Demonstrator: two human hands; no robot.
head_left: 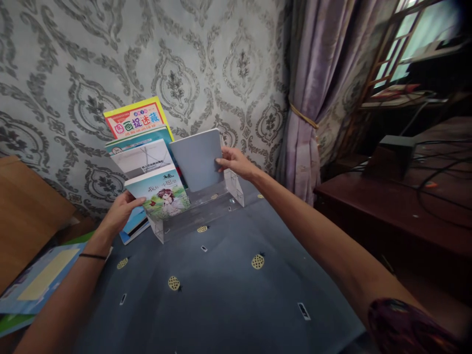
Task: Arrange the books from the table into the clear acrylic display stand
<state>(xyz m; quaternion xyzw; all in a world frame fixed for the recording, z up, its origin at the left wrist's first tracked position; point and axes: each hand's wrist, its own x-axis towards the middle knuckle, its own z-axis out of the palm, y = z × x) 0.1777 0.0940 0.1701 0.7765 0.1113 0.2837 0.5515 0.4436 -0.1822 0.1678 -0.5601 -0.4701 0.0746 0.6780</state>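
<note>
From the head camera, a plain grey book (pixel 197 160) is pinched at its right edge by the right hand (pixel 233 162), fingers closed on the cover, and is held upright and slightly tilted over the clear acrylic rack (pixel 206 209) on the blue cloth (pixel 221 285). The front illustrated book (pixel 159 192) is gripped at its left edge by the left hand (pixel 120 214), thumb over the cover. The step is probably best done if the grey book is kept vertical and the front row is steadied while its lower edge is guided into a slot.

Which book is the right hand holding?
The plain grey book, gripped at its edge by the right hand. Its cover is blank; the others show pictures.
</note>
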